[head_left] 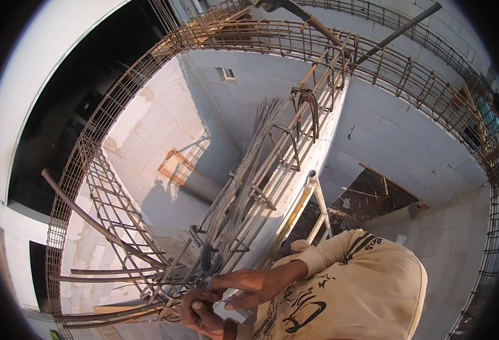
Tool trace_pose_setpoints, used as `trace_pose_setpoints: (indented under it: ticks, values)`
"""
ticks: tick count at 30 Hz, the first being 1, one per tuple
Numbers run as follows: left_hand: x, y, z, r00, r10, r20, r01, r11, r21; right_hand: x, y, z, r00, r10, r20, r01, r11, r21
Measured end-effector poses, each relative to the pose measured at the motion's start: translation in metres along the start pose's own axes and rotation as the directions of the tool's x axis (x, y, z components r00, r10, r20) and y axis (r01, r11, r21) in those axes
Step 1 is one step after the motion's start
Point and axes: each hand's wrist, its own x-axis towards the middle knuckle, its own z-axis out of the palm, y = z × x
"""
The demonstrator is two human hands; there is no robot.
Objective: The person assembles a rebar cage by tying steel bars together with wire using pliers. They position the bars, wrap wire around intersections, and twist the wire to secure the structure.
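Note:
Both of my hands are close together at the lower middle, beside a crossing of steel bars. My left hand [202, 313] is closed with its thumb bent over the fingers; what it grips is hidden. Reaching in from the right, my right hand [249, 285] has its fingers curled against the left one, and I cannot make out what they pinch. Just above the hands, a bundle of thin tie wire [248, 161], bent into a loop at its near end, lies along a rebar cage [292, 144] on top of a white wall.
A dark metal tool [309, 105] hangs on the cage farther up. Bent thick bars [99, 215] stick out to the left. A white and yellow scaffold frame [319, 201] stands right of the wall. More rebar cages [419, 79] run round the wall tops, with deep drops between.

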Motion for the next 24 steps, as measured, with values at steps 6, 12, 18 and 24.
trace_pose_setpoints:
  ticks: [6, 12, 18, 24]
  values:
    - [0.006, 0.006, 0.007, 0.998, -0.068, -0.013, 0.068, 0.998, 0.019, -0.003, -0.014, -0.014, 0.890, 0.406, 0.207, -0.414, 0.910, -0.009]
    - [0.026, 0.010, 0.003, 0.991, 0.106, 0.075, -0.114, 0.987, 0.111, 0.011, -0.013, 0.002, 0.997, 0.077, -0.011, -0.075, 0.924, -0.375]
    - [0.036, 0.016, 0.014, 0.945, 0.234, 0.227, -0.274, 0.948, 0.163, 0.009, 0.002, 0.000, 0.976, -0.218, -0.003, 0.175, 0.791, -0.587]
    - [0.038, 0.039, -0.002, 0.932, 0.170, 0.320, -0.225, 0.964, 0.142, 0.007, -0.007, -0.010, 0.976, -0.208, -0.073, 0.167, 0.915, -0.367]
